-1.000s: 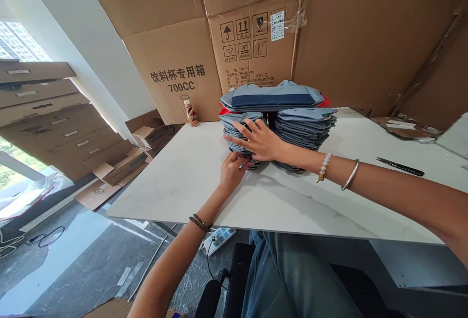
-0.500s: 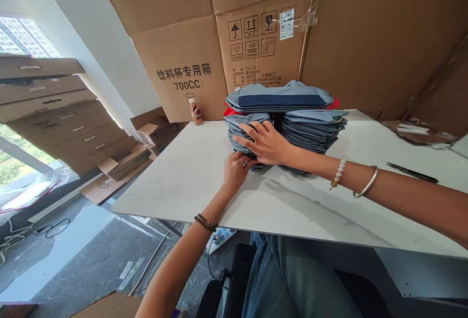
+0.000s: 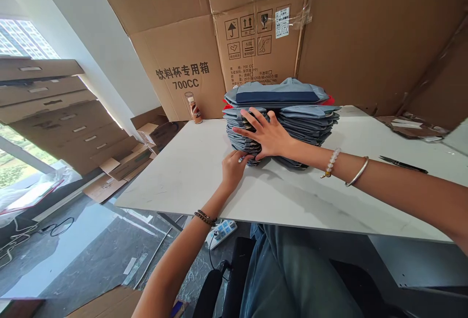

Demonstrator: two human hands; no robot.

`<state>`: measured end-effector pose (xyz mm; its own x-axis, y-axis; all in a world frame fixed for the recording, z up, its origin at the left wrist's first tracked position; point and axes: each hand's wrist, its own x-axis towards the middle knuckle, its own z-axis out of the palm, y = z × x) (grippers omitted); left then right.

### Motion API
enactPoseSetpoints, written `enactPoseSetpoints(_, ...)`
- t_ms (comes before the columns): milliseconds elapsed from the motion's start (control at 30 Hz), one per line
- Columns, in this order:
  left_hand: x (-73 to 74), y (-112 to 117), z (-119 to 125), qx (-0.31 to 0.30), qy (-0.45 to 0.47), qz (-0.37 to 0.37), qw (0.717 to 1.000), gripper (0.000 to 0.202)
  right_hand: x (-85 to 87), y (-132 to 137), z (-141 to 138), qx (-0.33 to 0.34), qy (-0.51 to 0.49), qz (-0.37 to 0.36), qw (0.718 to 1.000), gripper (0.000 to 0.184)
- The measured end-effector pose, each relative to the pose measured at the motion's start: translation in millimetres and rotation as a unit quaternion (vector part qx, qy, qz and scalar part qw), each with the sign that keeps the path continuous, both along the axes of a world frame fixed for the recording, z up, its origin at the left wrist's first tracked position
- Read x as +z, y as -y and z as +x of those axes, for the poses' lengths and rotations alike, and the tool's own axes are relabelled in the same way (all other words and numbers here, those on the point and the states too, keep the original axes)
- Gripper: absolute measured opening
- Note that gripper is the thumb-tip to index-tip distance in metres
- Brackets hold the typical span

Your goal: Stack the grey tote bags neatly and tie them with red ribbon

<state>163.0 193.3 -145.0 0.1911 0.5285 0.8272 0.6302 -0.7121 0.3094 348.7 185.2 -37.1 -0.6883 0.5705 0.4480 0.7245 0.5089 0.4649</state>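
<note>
Two stacks of folded blue-grey fabric pieces stand side by side on the white table: the left stack (image 3: pixel 236 128) and the right stack (image 3: pixel 307 125). Across their tops lies a wider folded piece (image 3: pixel 280 96) with a navy band and red at its ends. My right hand (image 3: pixel 272 135) rests with spread fingers against the front of the left stack. Low at that stack's near corner, my left hand (image 3: pixel 233 169) is closed, thumb and fingers pinched together. A small whitish bit shows by its fingertips, too small to name; the stack's bottom layers are partly hidden.
Tall cardboard sheets (image 3: pixel 183 40) stand behind the table (image 3: pixel 175 176). A small brown bottle (image 3: pixel 195 111) is at the back left, a black pen-like tool (image 3: pixel 403 164) at the right. Boxes (image 3: pixel 62 118) are piled left; a power strip (image 3: pixel 222 233) lies below.
My right hand's fingers have spread wider and moved slightly apart from the left hand. The left hand stays low at the left stack's corner. The view has shifted slightly.
</note>
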Motion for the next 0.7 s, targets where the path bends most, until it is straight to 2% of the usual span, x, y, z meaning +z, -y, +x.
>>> enactPoseSetpoints(67, -1.3, 6.4, -5.6, 0.005, -0.059, 0.030, 0.998, 0.024, 0.1, 0.9, -1.1, -0.006, -0.003, -0.005, 1.000, 0.133)
enactPoseSetpoints(167, -4.3, 14.5, -15.3, -0.016, -0.187, 0.085, 0.979, 0.020, 3.0, 5.8, -4.1, -0.014, 0.002, -0.005, 1.000, 0.133)
enactPoseSetpoints(233, -6.9, 17.0, -19.1, -0.021, -0.222, 0.098, 0.970, 0.019, 4.9, 9.8, -5.9, -0.019, 0.011, -0.003, 1.000, 0.128)
enactPoseSetpoints(500, -19.5, 4.3, -6.2, 0.045, -0.082, 0.064, 0.994, 0.018, 6.5, 7.2, -6.8, -0.012, 0.013, -0.019, 1.000, 0.116)
enactPoseSetpoints(600, -24.4, -1.5, -3.4, 0.035, -0.062, 0.068, 0.995, 0.015, 7.6, 3.7, -9.6, -0.013, 0.020, -0.017, 1.000, 0.114)
enactPoseSetpoints(700, -26.6, -5.9, -6.1, 0.014, -0.087, 0.073, 0.993, 0.012, 8.2, 2.5, -12.4, -0.016, 0.023, -0.015, 0.999, 0.112)
